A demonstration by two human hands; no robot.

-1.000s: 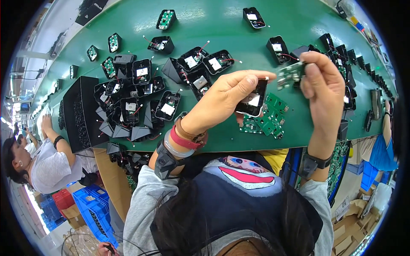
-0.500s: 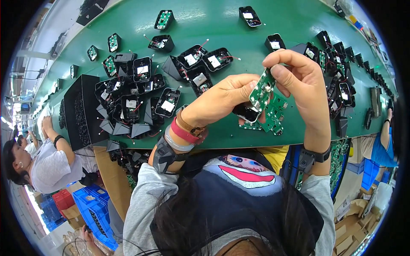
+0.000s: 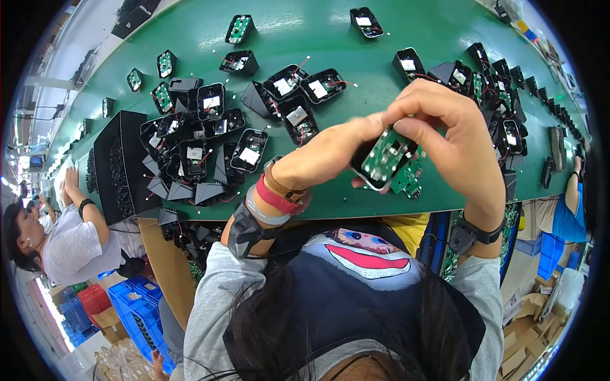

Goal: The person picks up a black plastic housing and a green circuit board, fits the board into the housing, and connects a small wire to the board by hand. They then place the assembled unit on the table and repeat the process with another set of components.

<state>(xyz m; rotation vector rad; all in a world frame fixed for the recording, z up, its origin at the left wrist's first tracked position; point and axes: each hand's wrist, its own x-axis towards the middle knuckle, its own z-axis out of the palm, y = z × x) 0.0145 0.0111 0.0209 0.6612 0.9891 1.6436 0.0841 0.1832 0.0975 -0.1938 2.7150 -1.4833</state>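
Note:
My left hand (image 3: pixel 335 147) is closed around a black plastic housing (image 3: pixel 379 188), which it holds tilted just above the table's near edge. A green circuit board (image 3: pixel 388 154) lies in the housing's open face, white and metal parts showing on it. Bent over the board's upper end, my right hand (image 3: pixel 450 120) pinches at its edge with thumb and forefinger. The exact fingertip contact is partly hidden. Beneath and beside the hands, loose green circuit boards (image 3: pixel 410 182) rest on the table.
Piled black housings (image 3: pixel 193 159) with white pads and thin wires stand left on the green table (image 3: pixel 305 51). More housings (image 3: pixel 298 120) sit ahead, others at right. A black box of small dark parts (image 3: pixel 130 165) is at far left. Co-workers (image 3: pixel 79 235) sit on both sides.
The circuit board, earlier held tilted up above the housing, now lies down in its opening. My right hand has moved slightly down. Housings along the far side have shifted a little left.

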